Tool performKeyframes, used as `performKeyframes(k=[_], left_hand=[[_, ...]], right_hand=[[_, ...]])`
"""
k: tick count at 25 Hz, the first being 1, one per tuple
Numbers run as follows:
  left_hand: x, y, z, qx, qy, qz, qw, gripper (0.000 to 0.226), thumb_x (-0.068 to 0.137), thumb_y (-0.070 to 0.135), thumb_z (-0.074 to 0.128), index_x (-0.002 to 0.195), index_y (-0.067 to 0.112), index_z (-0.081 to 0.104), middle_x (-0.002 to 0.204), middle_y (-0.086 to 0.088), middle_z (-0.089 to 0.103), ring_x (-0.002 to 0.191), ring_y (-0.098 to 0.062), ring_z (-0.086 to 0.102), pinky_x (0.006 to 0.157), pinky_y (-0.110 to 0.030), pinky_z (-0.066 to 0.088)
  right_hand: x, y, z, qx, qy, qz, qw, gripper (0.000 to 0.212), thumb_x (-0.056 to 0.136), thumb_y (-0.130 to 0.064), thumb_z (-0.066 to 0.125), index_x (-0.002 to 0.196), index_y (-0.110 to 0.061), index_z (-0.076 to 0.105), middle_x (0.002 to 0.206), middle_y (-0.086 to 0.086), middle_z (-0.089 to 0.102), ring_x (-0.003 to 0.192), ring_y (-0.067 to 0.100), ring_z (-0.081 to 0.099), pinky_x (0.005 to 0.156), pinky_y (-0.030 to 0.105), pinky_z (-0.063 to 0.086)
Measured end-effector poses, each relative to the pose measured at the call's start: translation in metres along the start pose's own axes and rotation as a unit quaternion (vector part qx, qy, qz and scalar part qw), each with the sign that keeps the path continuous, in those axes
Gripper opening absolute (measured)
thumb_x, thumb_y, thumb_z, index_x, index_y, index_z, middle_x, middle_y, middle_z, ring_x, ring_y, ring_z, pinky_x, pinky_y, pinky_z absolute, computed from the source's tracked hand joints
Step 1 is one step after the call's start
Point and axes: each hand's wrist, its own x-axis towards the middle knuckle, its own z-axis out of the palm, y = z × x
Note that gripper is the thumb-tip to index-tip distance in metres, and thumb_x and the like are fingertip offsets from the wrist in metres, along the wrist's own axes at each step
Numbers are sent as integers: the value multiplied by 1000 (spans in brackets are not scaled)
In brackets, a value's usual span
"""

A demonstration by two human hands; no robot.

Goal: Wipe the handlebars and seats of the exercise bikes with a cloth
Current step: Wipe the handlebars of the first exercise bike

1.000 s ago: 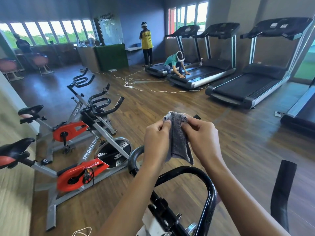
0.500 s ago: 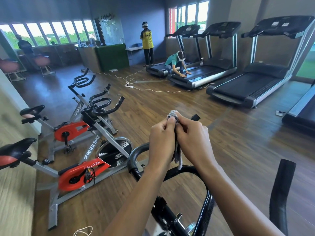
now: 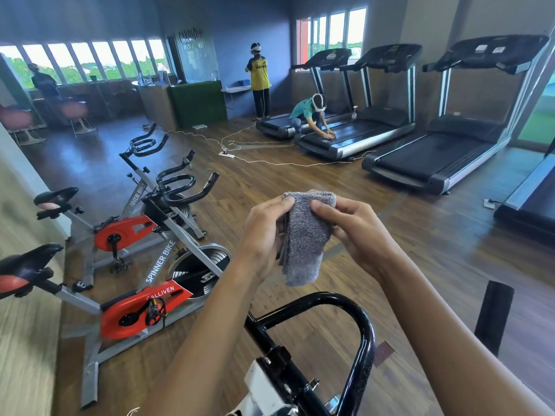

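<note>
In the head view, a folded grey cloth (image 3: 304, 235) is held up in the air between both hands. Its left edge is pinched by the left hand (image 3: 264, 232) and its right edge is gripped by the right hand (image 3: 357, 232), while its lower end hangs free. The cloth is kept above the black handlebar loop (image 3: 357, 322) of the nearest exercise bike and does not touch it. A separate black handlebar end (image 3: 494, 316) is seen near the right edge.

On the wooden floor (image 3: 420, 250) to the left, two red and grey spinner bikes (image 3: 168, 265) are lined up, each with a black seat (image 3: 27, 265). Treadmills (image 3: 450, 151) are ranged along the far right wall. One belt is being touched by a crouching person (image 3: 309, 112), and a standing person (image 3: 259, 82) is seen behind. A white cable and power strip (image 3: 226, 154) are laid across the floor.
</note>
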Motion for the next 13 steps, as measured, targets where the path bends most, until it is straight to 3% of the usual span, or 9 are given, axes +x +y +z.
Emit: performKeyframes(k=[3,5,9,11,13], left_hand=[[-1,-2,-1,18,-17,2,1000,27,105,25,44,103,16,69,85,2,72,75,-7,68,66,-24,53],[-3,-7,0,24,-35,2,999,20,101,27,53,106,16,70,96,-3,74,87,-13,70,75,-31,58],[-4,-21,0,52,-52,-8,997,24,85,10,75,108,5,71,103,-13,76,93,-24,71,90,-44,55],[-5,-24,1,29,-62,-10,998,30,82,12,75,110,2,71,105,-15,75,94,-24,71,87,-40,57],[-5,-24,2,-6,-78,-12,997,36,78,13,74,111,-1,70,105,-15,75,94,-23,71,81,-31,57]], right_hand=[[1,-1,3,-18,94,-75,993,24,74,-27,81,93,-14,81,117,-3,71,108,10,67,86,25,53],[0,-4,5,-25,112,-93,989,20,78,-22,81,94,-10,80,109,1,72,96,10,69,79,22,54],[0,-21,2,31,87,-74,993,22,85,-18,75,98,0,75,90,13,73,83,21,68,77,34,54],[4,-26,-6,94,61,-36,993,28,85,-21,72,105,0,72,93,10,73,87,22,67,86,38,52],[5,-25,-12,164,-31,35,985,42,87,-25,67,119,2,65,107,14,71,99,25,66,100,43,51]])
